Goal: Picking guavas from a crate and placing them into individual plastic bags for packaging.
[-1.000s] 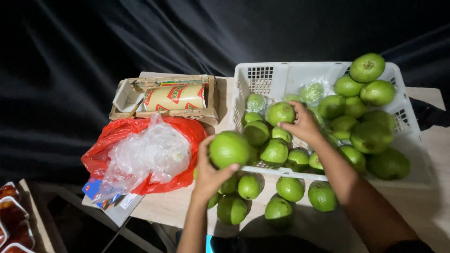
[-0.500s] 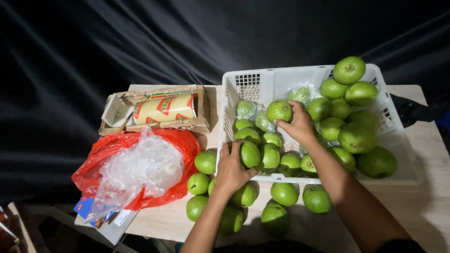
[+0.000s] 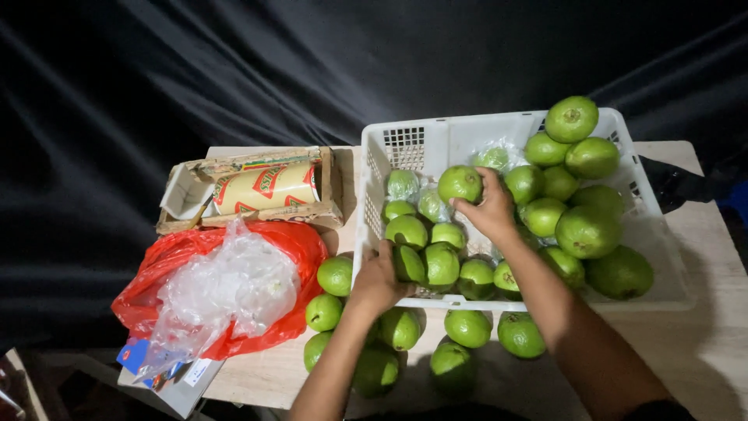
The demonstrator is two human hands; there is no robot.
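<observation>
**Green fruit half sorted between basket and table**

Both hands in a white plastic basket (image 3: 405, 148) of round green fruit. Right hand (image 3: 489, 209) reaching furthest in, fingers curled over the top of one green fruit (image 3: 460, 184) near the basket's middle, grip closed round it from the side nearest the wrist. Left hand (image 3: 379, 274) at the basket's near-left wall, fingers bent down over the rim and onto a darker green fruit (image 3: 407, 263) just inside; touching for certain, though whether actually gripped or only resting cannot be told, since the palm hides the fingertips.

Judged from the lie of things: partly done. About eight loose fruit (image 3: 468, 327) out on the wooden table (image 3: 701, 343), clustered below and to either side of the left wrist, some half hidden under the forearms. Far more left in the basket, piled highest beyond and to the outside of the right hand, a few wrapped in thin clear film just beyond the fingers of both hands.

Forearms coming up from the bottom edge, the right crossing the basket's near rim at a slant, the left straighter and shorter in reach.

Well out past the left hand: a red plastic bag (image 3: 300, 242) with crumpled clear plastic on top, and beyond that a torn cardboard box (image 3: 187, 191) holding a yellow roll.
</observation>
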